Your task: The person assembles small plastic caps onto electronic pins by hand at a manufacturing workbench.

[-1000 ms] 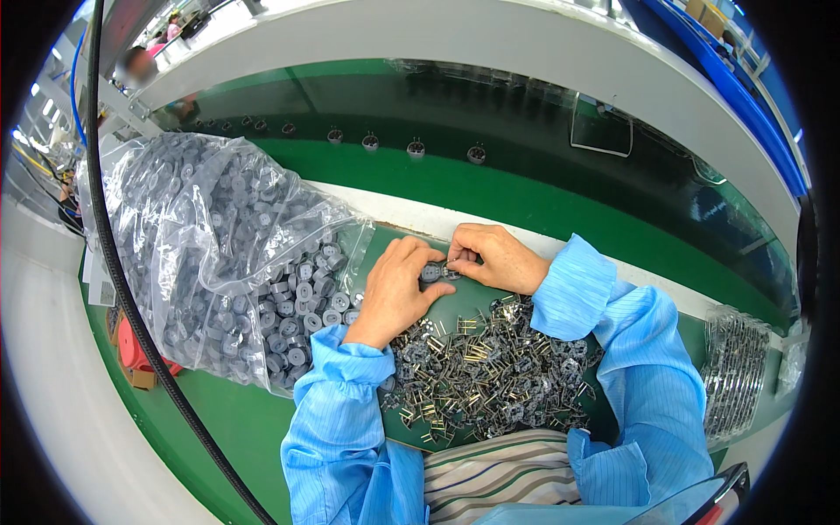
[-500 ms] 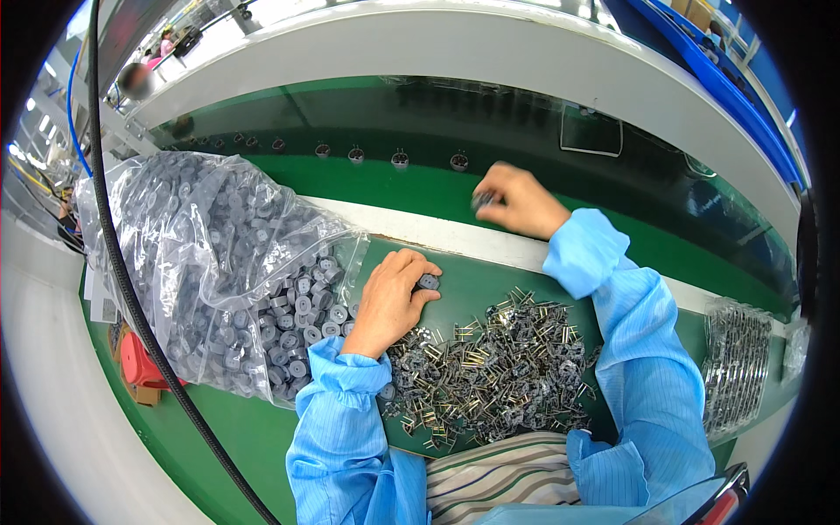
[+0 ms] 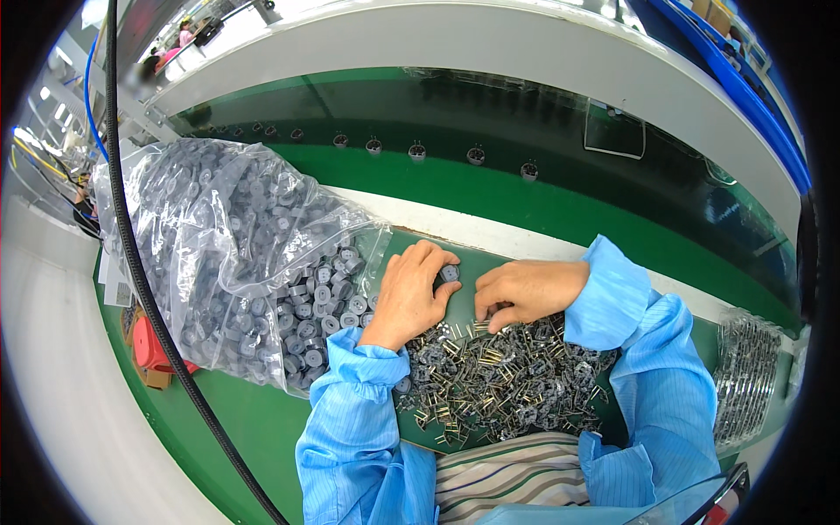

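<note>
My left hand (image 3: 409,296) is closed around a small round grey plastic cap (image 3: 450,273), held upright between thumb and fingers just above the green work surface. Close by on the right, my right hand (image 3: 532,293) has its fingers curled at the far edge of a pile of small black plug inserts with brass pins (image 3: 490,381). Pins of one insert (image 3: 479,327) show at its fingertips; the fingers hide the rest. A large clear plastic bag (image 3: 210,254) lies left of my left hand, with many loose grey caps (image 3: 319,302) at its mouth.
Beyond a white rail (image 3: 472,229) runs a green belt (image 3: 612,210). Several capped pin pieces (image 3: 529,171) stand on it in a row. A black cable (image 3: 144,306) hangs across the left side. Stacked clear trays (image 3: 745,376) are at right; a red object (image 3: 150,346) sits lower left.
My right hand has come back from the belt to the pile, without the piece it held. One more piece now stands at the row's right end. My left hand still holds a grey cap.
</note>
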`<control>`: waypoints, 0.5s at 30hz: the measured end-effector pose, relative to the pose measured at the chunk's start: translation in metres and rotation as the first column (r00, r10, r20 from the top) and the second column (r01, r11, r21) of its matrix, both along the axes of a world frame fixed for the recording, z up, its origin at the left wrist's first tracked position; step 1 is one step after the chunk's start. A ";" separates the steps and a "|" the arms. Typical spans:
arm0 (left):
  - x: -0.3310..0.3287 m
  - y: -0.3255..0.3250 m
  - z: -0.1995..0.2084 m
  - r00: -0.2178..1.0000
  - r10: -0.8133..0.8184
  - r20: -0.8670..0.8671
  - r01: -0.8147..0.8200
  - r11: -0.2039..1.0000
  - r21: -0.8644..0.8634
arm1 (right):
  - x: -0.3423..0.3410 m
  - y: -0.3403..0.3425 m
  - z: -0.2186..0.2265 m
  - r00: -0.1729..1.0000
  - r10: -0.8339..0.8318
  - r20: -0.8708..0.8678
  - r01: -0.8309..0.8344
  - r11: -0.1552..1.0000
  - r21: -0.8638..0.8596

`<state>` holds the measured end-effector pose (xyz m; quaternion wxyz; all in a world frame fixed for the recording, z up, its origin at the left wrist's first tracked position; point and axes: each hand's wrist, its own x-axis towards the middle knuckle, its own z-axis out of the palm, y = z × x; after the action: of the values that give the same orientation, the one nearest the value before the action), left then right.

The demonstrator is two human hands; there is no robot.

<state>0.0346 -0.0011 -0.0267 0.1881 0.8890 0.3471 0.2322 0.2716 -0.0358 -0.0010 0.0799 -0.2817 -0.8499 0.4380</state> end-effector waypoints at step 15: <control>-0.001 0.001 -0.001 0.998 0.056 0.033 -0.054 0.998 -0.039 | 0.004 0.014 -0.009 0.819 -0.559 0.127 0.522 0.820 0.235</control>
<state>0.0341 -0.0003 -0.0279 0.2043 0.8713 0.3724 0.2459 0.2752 -0.0217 -0.0099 0.1461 -0.5437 -0.7757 0.2852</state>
